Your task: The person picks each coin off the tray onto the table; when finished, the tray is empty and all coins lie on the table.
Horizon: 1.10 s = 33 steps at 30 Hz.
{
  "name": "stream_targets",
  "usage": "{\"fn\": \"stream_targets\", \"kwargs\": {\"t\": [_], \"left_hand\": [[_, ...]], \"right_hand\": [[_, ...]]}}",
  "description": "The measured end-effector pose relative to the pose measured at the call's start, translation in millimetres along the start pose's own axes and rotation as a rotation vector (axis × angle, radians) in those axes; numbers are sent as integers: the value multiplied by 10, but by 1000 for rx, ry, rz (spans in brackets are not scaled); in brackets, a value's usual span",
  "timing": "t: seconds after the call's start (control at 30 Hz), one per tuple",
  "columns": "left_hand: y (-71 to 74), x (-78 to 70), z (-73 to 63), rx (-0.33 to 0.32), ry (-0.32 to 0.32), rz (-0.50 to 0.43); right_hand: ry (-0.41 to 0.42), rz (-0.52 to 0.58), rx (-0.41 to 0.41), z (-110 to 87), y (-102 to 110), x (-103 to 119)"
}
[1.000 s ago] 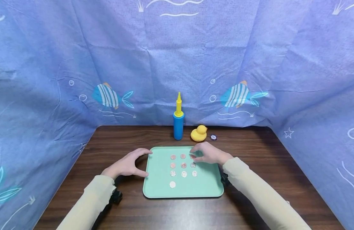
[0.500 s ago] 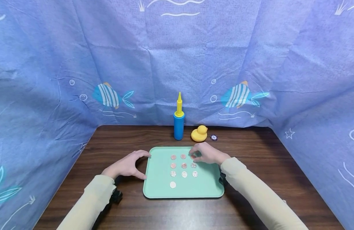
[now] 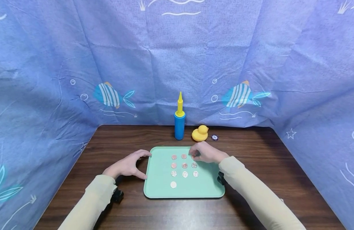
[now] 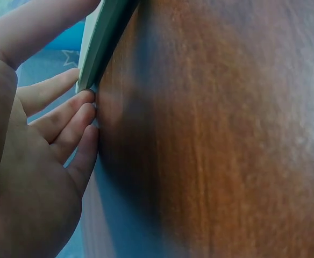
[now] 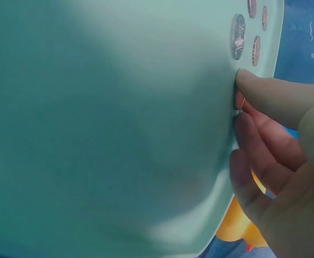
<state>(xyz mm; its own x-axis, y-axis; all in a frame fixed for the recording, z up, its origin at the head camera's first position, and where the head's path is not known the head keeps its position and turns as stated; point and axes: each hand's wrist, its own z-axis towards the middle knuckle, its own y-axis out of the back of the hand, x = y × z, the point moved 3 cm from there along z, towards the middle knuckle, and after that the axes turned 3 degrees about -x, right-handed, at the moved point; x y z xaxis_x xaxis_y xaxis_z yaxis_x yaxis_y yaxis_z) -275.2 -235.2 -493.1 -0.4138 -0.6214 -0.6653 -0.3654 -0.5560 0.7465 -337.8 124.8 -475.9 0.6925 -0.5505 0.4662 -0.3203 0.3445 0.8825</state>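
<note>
On the wooden table lies a mint green tray [image 3: 159, 191] with several coins in rows, copper ones [image 3: 173, 165] toward the back and silver ones [image 3: 184, 174] toward the front. My right hand [image 3: 207, 152] is over the tray's back right part. In the right wrist view, its thumb and index finger pinch the edges of a copper coin [image 5: 238, 100] low against the tray; the head view mostly hides that coin. My left hand [image 3: 126, 164] is at the tray's left rim, thumb and fingers spread, fingertips touching the rim [image 4: 85, 80].
Behind the tray stand a blue and yellow hand pump [image 3: 179, 126] and a yellow rubber duck [image 3: 200, 133]. A dark poker chip [image 3: 214, 137] lies right of the duck. A blue fish-patterned cloth [image 3: 177, 57] hangs around the table's back and sides.
My right thumb and fingers have closed in a little around the copper coin at the back right. My left fingertips have shifted slightly along the tray's rim. The other coins stay put.
</note>
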Motion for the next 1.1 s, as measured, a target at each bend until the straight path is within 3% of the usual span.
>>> {"fn": "stream_targets", "kwargs": {"t": [0.2, 0.6, 0.93, 1.1], "left_hand": [[0, -9, -6, 4, 5, -32], [0, 11, 5, 6, 12, -43], [-9, 29, -1, 20, 11, -45], [-16, 42, 5, 18, 11, -65]], "right_hand": [[-30, -18, 60, 30, 10, 24], [-30, -9, 48, -2, 10, 16], [-8, -6, -15, -64, 22, -15], [-43, 48, -48, -110, 56, -55]]}}
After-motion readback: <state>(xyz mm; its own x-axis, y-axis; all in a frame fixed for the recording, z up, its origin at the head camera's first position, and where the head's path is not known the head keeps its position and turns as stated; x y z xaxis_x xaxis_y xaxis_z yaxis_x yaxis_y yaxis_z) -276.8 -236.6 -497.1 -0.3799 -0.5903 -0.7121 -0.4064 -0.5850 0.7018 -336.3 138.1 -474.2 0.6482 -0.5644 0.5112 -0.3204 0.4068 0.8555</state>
